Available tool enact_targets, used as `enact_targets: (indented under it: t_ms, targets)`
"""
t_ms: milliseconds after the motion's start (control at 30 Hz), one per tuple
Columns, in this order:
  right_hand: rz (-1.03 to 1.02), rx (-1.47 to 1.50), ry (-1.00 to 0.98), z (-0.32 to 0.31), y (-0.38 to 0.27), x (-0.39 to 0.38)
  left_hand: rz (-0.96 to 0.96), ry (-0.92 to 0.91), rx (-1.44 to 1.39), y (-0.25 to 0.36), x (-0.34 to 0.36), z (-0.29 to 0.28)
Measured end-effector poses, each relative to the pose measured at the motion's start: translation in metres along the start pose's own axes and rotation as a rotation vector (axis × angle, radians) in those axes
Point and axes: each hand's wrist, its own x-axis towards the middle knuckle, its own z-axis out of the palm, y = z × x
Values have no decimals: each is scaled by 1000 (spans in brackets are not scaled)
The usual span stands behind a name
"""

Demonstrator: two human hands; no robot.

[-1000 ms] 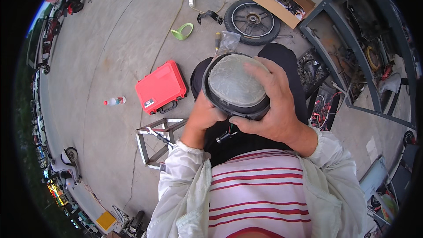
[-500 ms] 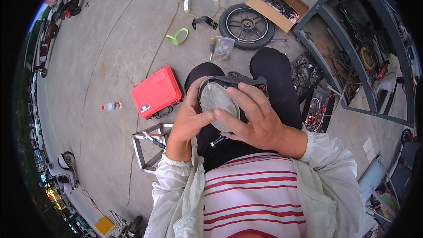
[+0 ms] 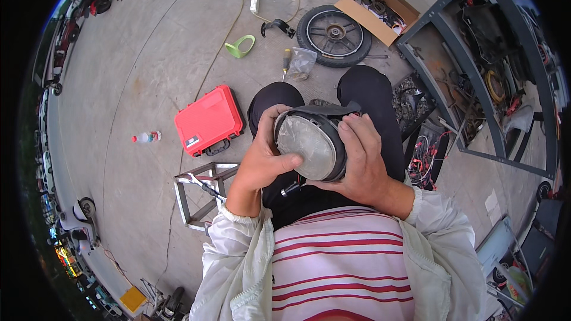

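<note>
I hold a rounded lamp (image 3: 303,144) with a cloudy, scuffed lens and a black housing over my lap. My left hand (image 3: 266,159) grips its left side, the thumb lying on the lens. On the right, my right hand (image 3: 364,163) wraps round the housing, fingers along the rim and thumb beneath. A small dark-and-silver cylindrical part (image 3: 291,189) sits just below the lamp against my dark trousers. Most of the lamp's back is hidden.
A red hard case (image 3: 205,119), bottle (image 3: 146,137) and metal frame (image 3: 181,199) are at the left. Ahead lie a screwdriver (image 3: 286,59), bag (image 3: 302,62), wheel (image 3: 334,32), green plastic piece (image 3: 239,44) and open carton (image 3: 350,6). A steel rack (image 3: 431,19) with parts stands right.
The lamp first turned and tilted leftward, then back slightly to face up more. My right fingers moved off the lens to the housing's right rim; my left thumb rests on the lens.
</note>
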Motion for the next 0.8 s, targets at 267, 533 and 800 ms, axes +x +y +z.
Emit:
enact_targets:
  t_ms: [267,533,800]
  targets:
    - [27,175,-145,-6,3,8,-62,-57,-26,-1,-3,-4]
    - [-30,183,-188,-1,-1,5,-113,13,-297,-16,-5,-1]
    - [-65,164,-229,1,0,4,-181,136,-386,-27,-4,11]
